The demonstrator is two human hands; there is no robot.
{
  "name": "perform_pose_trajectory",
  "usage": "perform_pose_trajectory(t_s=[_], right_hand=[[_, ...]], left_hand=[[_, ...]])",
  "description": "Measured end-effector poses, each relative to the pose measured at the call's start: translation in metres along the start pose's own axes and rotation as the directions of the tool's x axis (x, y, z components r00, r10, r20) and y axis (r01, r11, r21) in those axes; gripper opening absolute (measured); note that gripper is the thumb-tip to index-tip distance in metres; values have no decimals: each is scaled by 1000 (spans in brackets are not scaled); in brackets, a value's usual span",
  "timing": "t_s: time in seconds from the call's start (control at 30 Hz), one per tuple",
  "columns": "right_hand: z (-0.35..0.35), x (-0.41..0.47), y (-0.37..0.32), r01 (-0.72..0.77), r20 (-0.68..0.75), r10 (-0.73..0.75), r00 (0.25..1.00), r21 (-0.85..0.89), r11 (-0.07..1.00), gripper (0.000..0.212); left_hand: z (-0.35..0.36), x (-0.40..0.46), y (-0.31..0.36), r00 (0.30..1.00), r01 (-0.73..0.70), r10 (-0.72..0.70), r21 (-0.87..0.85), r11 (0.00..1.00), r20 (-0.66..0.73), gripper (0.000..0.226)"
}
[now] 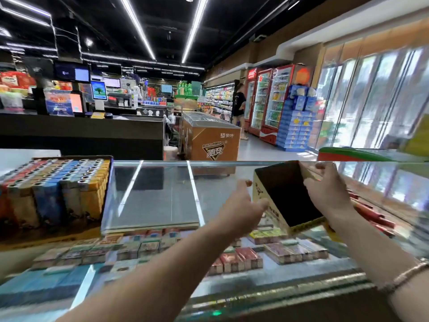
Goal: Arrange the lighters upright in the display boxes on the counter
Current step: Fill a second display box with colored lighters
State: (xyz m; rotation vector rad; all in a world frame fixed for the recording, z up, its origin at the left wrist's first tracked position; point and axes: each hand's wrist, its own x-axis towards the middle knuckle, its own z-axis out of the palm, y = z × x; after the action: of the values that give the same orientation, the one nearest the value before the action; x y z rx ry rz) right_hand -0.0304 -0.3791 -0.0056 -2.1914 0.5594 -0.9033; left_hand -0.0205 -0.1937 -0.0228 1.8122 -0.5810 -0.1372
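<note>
An empty yellow display box is gripped by the right hand above the glass worktop, tilted, seemingly for placing; the left hand reaches with relaxed fingers; filled lighters stand far left of it

A shop interior: long strip lights cross a black ceiling. Red drink fridges line the right wall beside tall bright windows. An orange chest freezer stands on the pale floor.
</note>
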Motion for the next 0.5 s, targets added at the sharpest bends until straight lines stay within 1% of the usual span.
perform_pose_trajectory(t_s=[0.03,0.07,0.1,0.17,0.23,0.27,0.33,0.4,0.5], right_hand=[[-6,3,8,-58,84,60,995,-27,998,44],[-10,4,15,-75,154,80,985,-38,996,49],[-12,3,19,-64,197,68,978,-27,998,53],[-11,-1,20,-26,221,20,975,25,999,50],[-7,-5,13,8,214,-24,976,74,997,42],[-3,-6,7,30,211,-48,976,89,996,39],[6,-10,-7,74,213,-96,972,112,991,36],[18,-13,-22,96,238,-125,963,130,987,37],[41,-16,-38,73,343,-113,933,127,989,39]], left_hand=[[8,4,-1,1000,9,-10,20,1000,25,46],[14,8,-3,999,11,-14,51,999,52,47],[18,10,-5,997,6,-11,77,997,73,49],[23,12,-9,997,-32,27,70,997,77,49],[22,11,-12,994,-108,107,32,994,10,50],[19,11,-13,987,-154,156,46,987,-47,51],[8,13,-15,959,-213,233,132,968,-159,55],[-11,17,-17,948,-188,228,187,964,-224,57],[-42,19,-27,959,-79,137,230,970,-249,52]])
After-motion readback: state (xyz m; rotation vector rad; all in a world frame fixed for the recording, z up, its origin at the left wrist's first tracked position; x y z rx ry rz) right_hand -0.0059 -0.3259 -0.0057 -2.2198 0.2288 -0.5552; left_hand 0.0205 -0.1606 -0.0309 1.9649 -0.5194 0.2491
